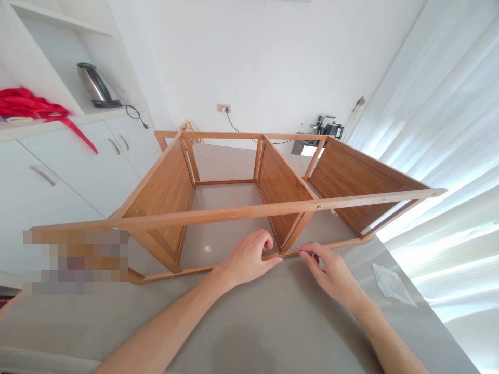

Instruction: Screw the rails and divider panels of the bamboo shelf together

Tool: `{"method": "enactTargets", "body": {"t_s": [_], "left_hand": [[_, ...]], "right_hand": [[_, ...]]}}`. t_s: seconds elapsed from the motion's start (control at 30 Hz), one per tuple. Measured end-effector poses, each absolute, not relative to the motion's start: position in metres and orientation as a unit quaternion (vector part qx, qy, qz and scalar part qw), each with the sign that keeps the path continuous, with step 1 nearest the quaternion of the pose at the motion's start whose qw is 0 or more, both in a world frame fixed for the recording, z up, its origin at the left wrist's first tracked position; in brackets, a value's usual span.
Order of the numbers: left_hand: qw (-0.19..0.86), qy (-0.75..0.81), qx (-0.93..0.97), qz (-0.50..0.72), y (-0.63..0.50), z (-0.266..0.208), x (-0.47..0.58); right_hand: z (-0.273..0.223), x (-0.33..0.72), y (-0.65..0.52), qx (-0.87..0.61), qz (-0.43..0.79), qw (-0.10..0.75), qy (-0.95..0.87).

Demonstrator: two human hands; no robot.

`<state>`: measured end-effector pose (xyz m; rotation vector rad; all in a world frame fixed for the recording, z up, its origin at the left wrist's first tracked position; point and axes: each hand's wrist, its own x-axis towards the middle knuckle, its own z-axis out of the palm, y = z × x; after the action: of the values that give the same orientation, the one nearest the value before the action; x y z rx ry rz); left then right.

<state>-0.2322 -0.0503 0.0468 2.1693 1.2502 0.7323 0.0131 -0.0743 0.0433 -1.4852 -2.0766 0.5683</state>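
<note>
The right hand (329, 267) of the person holds a small metal piece (299, 249) in a narrow pinch, between the thumb and the bent fingers. It is thin and partly covered, so one cannot tell exactly what it is; perhaps it is a small key for screws. The left hand (249, 255) is in a loose shape: the thumb and the curled fingers stand a little apart, and no object is seen between them except the wood behind. Whether it presses on this wood, one cannot tell.

Both hands are at the lower rail (327, 245) of a wooden frame (273, 209), one on each side of the place where the middle panel (290, 182) comes down to it. The frame lies on a grey table (268, 317), with its open side toward the person. In the upper rail, a bolt (319, 207) sits near the same panel. To the right of the right hand, a clear plastic bag (393, 284) lies flat on the table.

The step in hand appears to be the fastening of the lower rail at this joint. The next move would call for a steady rail and an exact placing of the metal piece at the joint.
</note>
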Motion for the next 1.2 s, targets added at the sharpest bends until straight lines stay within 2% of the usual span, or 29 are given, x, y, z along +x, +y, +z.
{"method": "enactTargets", "body": {"t_s": [0.23, 0.47, 0.6, 0.9, 1.2], "left_hand": [[0.141, 0.41, 0.879, 0.197, -0.047, 0.034, -0.235], [0.073, 0.402, 0.895, 0.179, -0.053, 0.022, -0.227], [0.04, 0.406, 0.896, 0.178, -0.056, 0.024, -0.226], [0.028, 0.402, 0.889, 0.218, -0.05, -0.002, -0.22], [0.069, 0.403, 0.888, 0.211, -0.051, -0.003, -0.223]], "right_hand": [[0.042, 0.011, -0.037, -0.6, 0.308, 0.282, -0.682], [0.031, -0.007, -0.023, -0.584, 0.254, 0.246, -0.73], [0.02, -0.011, -0.035, -0.586, 0.217, 0.263, -0.735], [0.022, -0.011, -0.042, -0.603, 0.17, 0.289, -0.724], [0.004, 0.003, -0.045, -0.619, 0.17, 0.257, -0.723]]}}
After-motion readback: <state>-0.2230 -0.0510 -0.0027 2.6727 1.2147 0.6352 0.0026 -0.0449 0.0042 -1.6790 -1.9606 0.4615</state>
